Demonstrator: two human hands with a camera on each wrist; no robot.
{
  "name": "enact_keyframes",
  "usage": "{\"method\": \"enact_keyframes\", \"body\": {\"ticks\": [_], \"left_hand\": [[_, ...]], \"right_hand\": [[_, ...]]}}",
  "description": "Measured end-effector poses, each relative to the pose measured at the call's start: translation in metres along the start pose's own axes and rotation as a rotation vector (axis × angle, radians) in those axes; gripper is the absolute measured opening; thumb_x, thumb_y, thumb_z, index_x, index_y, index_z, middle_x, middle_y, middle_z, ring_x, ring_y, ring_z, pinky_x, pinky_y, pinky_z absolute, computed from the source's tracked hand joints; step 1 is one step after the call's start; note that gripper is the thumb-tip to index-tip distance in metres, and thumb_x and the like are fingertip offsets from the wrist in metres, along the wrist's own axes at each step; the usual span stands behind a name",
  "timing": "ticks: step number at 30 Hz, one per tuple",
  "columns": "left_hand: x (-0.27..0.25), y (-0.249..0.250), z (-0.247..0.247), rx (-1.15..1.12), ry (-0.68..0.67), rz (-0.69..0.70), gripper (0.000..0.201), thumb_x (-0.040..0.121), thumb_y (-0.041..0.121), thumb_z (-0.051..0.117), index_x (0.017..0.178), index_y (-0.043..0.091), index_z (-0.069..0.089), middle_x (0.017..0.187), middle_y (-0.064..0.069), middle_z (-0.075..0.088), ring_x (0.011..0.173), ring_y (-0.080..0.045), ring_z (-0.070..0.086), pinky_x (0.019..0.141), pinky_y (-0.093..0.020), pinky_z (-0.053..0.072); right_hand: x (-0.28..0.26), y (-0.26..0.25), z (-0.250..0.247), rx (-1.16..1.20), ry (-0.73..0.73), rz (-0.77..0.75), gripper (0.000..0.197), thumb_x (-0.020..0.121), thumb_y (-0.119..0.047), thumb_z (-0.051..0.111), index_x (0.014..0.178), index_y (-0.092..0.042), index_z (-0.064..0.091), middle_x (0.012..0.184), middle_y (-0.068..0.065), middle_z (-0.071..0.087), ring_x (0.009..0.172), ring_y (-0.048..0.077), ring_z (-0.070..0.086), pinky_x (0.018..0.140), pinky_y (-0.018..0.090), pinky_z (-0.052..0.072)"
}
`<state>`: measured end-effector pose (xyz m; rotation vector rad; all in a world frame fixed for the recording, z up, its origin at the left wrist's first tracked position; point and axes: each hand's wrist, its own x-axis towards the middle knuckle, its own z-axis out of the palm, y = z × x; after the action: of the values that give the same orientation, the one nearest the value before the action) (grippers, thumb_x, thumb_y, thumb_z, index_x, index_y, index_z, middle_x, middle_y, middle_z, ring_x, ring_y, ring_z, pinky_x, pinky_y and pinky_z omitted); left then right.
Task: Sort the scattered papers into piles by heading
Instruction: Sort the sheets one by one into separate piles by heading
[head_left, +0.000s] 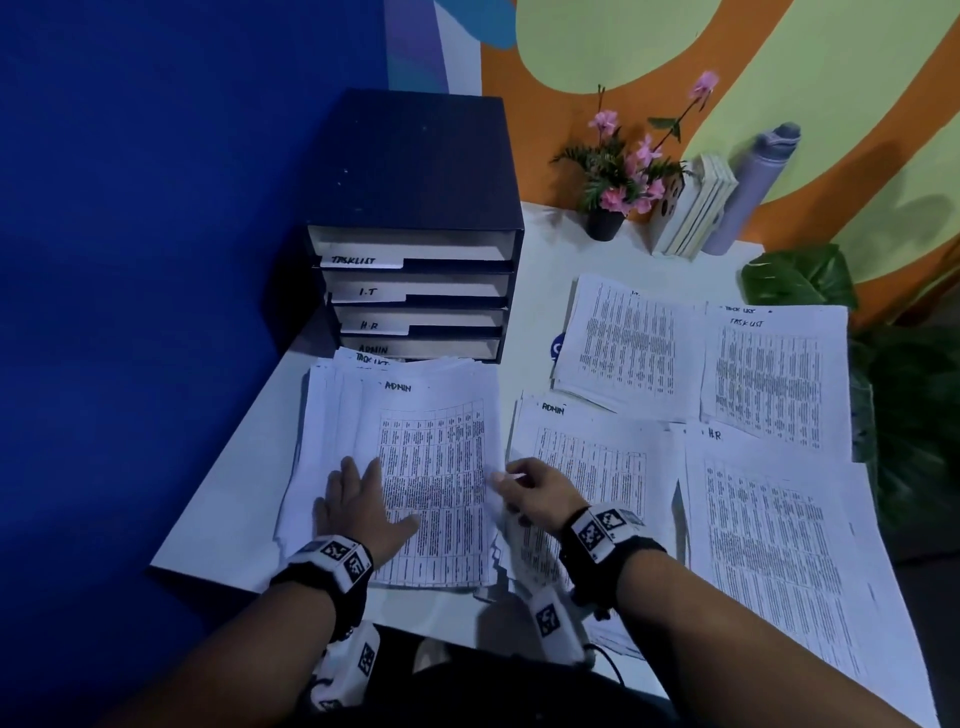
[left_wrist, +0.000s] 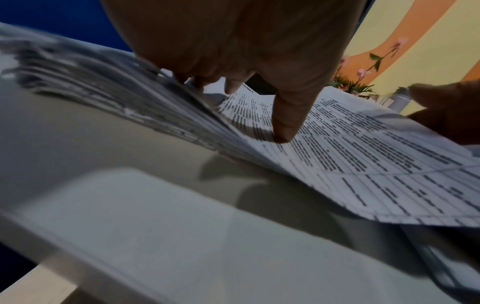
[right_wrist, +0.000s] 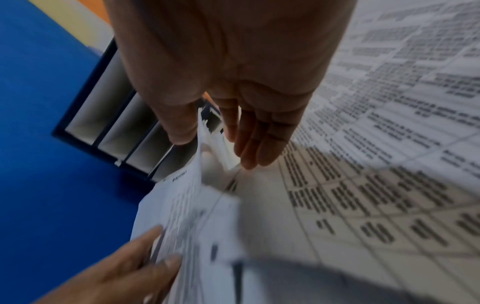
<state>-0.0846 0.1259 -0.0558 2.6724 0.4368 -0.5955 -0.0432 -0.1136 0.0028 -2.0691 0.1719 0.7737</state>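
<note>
A thick unsorted stack (head_left: 332, 415) lies at the left of the white table (head_left: 228, 493), and its top sheet (head_left: 441, 467) is headed ADMIN. My left hand (head_left: 379, 493) presses flat on that sheet, thumb (left_wrist: 285, 123) down on the print. My right hand (head_left: 501, 493) pinches the sheet's right edge (right_wrist: 205, 148) between thumb and fingers and lifts it slightly. To the right lie an ADMIN pile (head_left: 597, 467), an H.R pile (head_left: 779, 530), a TASK LIST pile (head_left: 774, 379) and a back pile (head_left: 628, 348) whose heading I cannot read.
A dark blue tray organiser (head_left: 415, 208) labelled TASKLIST, I.T, H.R and ADMIN stands behind the stack. A flower pot (head_left: 605, 223), books (head_left: 691, 218) and a grey bottle (head_left: 753, 192) line the back wall. Green leaves (head_left: 800, 280) overhang the right edge. A blue wall is on the left.
</note>
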Motion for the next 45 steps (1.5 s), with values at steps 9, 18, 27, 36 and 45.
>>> {"method": "enact_keyframes", "body": {"ticks": [9,18,27,36,45], "left_hand": [[0.008,-0.016,-0.033,-0.042,0.125,-0.130,0.085,0.084,0.055,0.056,0.152,0.023,0.015,0.156,-0.006,0.020,0.141,-0.030,0.026,0.113,-0.049,0.027],[0.017,-0.012,-0.035,-0.182,0.034,-0.087,0.082,0.066,0.058,0.061,0.139,0.029,0.034,0.132,-0.007,0.052,0.117,-0.028,0.053,0.097,-0.044,0.046],[0.020,-0.020,-0.034,-0.040,0.099,-0.234,0.093,0.075,0.053,0.070,0.149,0.021,0.024,0.148,-0.011,0.032,0.135,-0.033,0.034,0.107,-0.048,0.037],[0.023,-0.020,-0.035,-0.081,0.081,-0.261,0.104,0.063,0.047,0.083,0.144,0.013,0.028,0.138,-0.017,0.041,0.126,-0.034,0.044,0.099,-0.043,0.046],[0.021,-0.021,-0.043,-0.164,0.102,-0.232,0.049,0.079,0.037,0.068,0.120,0.017,0.051,0.118,-0.009,0.060,0.107,-0.032,0.054,0.090,-0.035,0.046]], "right_hand": [[0.002,-0.019,0.033,-0.305,-0.094,-0.219,0.016,0.090,-0.028,0.059,0.092,-0.014,0.053,0.097,0.010,0.064,0.088,0.023,0.060,0.079,0.032,0.049],[0.009,-0.013,0.031,0.038,-0.019,-0.028,0.031,0.076,-0.039,0.068,0.099,-0.019,0.062,0.100,0.008,0.072,0.093,0.025,0.069,0.086,0.043,0.057],[0.014,-0.004,-0.007,0.055,0.277,0.076,0.014,0.087,-0.022,0.066,0.078,-0.014,0.058,0.078,0.006,0.064,0.074,0.024,0.061,0.073,0.034,0.055],[0.013,0.030,-0.044,-0.087,0.424,0.145,0.008,0.093,-0.014,0.055,0.097,-0.012,0.049,0.090,0.008,0.056,0.089,0.029,0.058,0.075,0.029,0.042],[-0.005,0.062,-0.056,-0.116,0.561,0.305,0.067,0.082,-0.002,0.058,0.142,-0.014,0.030,0.128,0.019,0.049,0.109,0.038,0.055,0.088,0.045,0.050]]}}
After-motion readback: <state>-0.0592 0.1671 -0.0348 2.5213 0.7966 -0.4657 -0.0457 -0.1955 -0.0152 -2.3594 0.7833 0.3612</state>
